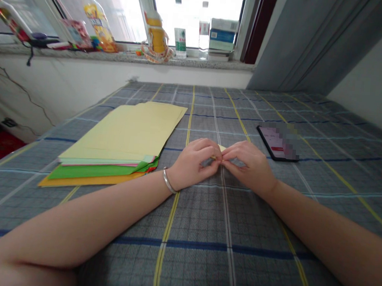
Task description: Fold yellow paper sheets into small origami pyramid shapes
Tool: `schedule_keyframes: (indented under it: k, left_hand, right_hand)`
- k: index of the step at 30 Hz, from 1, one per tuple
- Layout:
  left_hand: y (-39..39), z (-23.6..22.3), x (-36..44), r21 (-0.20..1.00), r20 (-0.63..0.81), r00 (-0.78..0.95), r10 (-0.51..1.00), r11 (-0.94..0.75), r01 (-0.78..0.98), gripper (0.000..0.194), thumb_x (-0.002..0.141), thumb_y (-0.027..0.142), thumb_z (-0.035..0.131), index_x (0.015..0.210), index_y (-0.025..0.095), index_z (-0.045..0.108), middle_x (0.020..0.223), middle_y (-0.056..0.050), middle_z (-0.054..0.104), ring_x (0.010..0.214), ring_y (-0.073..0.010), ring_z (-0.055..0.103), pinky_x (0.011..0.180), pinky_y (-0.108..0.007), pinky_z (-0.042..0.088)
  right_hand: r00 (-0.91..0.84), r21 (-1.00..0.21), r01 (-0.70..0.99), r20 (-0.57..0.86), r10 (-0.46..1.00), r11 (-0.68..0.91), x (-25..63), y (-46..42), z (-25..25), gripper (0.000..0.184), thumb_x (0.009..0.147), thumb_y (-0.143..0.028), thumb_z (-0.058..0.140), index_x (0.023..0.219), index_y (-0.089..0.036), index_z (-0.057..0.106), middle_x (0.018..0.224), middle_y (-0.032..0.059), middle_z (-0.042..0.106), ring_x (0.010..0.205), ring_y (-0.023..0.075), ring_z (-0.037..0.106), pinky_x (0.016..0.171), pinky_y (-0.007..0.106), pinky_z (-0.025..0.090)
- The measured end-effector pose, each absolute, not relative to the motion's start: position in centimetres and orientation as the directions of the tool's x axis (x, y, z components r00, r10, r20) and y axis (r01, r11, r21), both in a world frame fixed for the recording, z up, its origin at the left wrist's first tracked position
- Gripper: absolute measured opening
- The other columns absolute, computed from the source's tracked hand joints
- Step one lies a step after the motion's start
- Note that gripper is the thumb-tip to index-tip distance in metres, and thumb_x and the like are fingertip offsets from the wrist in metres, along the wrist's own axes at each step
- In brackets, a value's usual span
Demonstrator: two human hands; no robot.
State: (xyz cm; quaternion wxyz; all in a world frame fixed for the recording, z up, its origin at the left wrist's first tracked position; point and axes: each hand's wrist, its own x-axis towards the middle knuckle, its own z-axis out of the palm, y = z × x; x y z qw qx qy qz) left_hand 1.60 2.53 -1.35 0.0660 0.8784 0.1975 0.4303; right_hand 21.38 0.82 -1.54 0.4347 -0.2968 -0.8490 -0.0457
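Both of my hands meet at the middle of the plaid cloth [205, 221]. My left hand [194, 162] and my right hand [249, 166] pinch a small folded piece of pale yellow paper [221, 148] between their fingertips. Only a small corner of the paper shows above the fingers. A silver bangle [168, 181] sits on my left wrist. Both forearms rest on the cloth.
A stack of coloured paper sheets [123, 134], yellow on top with green, pink and orange below, lies to the left. A phone [277, 142] lies face up to the right. Bottles [99, 23] and boxes [222, 35] line the window sill behind.
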Motion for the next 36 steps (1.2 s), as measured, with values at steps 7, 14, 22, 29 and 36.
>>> schedule_keyframes:
  k: [7,14,22,29,36]
  left_hand:
    - [2.4,-1.4,1.7,0.269,0.717,0.546,0.433,-0.895,0.357,0.006,0.083,0.016,0.053,0.08,0.02,0.056,0.092,-0.005,0.064,0.088,-0.0171,0.059,0.081,-0.033,0.047]
    - [3.1,-1.5,1.4,0.297,0.785,0.479,0.393,-0.917,0.266,0.009,0.087,0.011,0.052,0.088,0.02,0.054,0.099,-0.003,0.067,0.094,-0.0146,0.06,0.089,-0.033,0.046]
    - [3.4,-1.5,1.2,0.454,0.763,0.393,0.514,-0.858,0.24,0.007,0.092,0.016,0.049,0.088,0.02,0.053,0.096,-0.003,0.069,0.093,-0.0146,0.061,0.089,-0.034,0.047]
    - [3.8,-2.2,1.2,0.557,0.718,0.367,0.592,-0.804,0.207,0.005,0.095,0.02,0.046,0.094,0.02,0.051,0.095,-0.005,0.066,0.091,-0.0152,0.062,0.086,-0.035,0.049]
    - [4.2,-2.4,0.9,0.516,0.74,0.326,0.589,-0.807,0.286,0.012,0.094,0.02,0.045,0.098,0.019,0.055,0.097,-0.005,0.062,0.091,-0.0151,0.059,0.084,-0.033,0.049]
  right_hand:
    - [-0.433,-0.215,0.529,0.764,0.479,0.821,21.1,0.6,-1.4,0.007,0.083,-0.02,0.064,0.08,-0.026,0.062,0.087,-0.0001,0.073,0.085,0.0182,0.065,0.078,0.036,0.051]
    - [-0.313,-0.294,0.525,0.806,0.502,0.799,21.3,0.8,-1.2,0.008,0.081,-0.022,0.068,0.078,-0.026,0.061,0.087,0.0012,0.072,0.085,0.0189,0.066,0.079,0.039,0.051]
    - [-0.144,-0.484,0.481,0.779,0.61,0.731,21.6,1.3,-1.5,0.008,0.081,-0.021,0.068,0.079,-0.025,0.062,0.087,0.0015,0.069,0.086,0.0186,0.064,0.078,0.038,0.052]
    - [-0.06,-0.668,0.326,0.691,0.72,0.669,21.9,2.0,-2.6,0.004,0.082,-0.025,0.065,0.082,-0.025,0.061,0.093,0.0025,0.067,0.091,0.0187,0.064,0.075,0.036,0.055]
    - [0.052,-0.788,0.209,0.601,0.798,0.579,22.1,2.8,-3.0,0.007,0.082,-0.028,0.065,0.08,-0.024,0.06,0.091,0.0025,0.069,0.087,0.0172,0.066,0.072,0.033,0.056]
